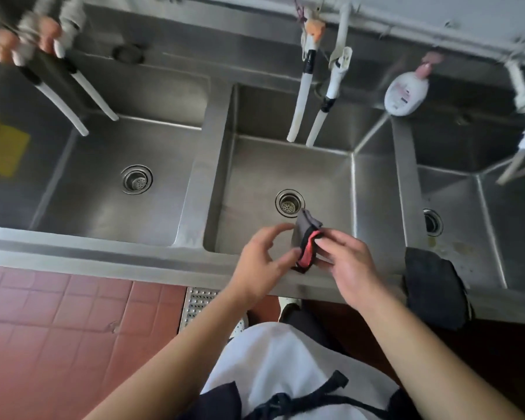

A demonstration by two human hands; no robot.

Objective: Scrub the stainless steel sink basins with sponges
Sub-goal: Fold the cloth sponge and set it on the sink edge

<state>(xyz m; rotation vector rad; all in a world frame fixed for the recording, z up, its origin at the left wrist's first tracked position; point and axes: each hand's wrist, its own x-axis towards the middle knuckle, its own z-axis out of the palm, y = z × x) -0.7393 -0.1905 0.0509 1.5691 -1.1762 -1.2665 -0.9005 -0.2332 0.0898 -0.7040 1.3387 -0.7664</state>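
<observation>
A person's right hand (344, 262) pinched a folded grey-and-red sponge (306, 242) over the middle sink basin (285, 174), the left hand (262, 262) loosely curled beside it, fingertips touching it.

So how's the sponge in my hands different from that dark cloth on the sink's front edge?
The sponge is small, grey with a pink-red side and a black edge; the dark cloth is larger and black all over. The sponge is held above the middle basin, the right hand pinching it and the left hand beside it; the cloth hangs untouched, draped over the rim by the right basin.
</observation>
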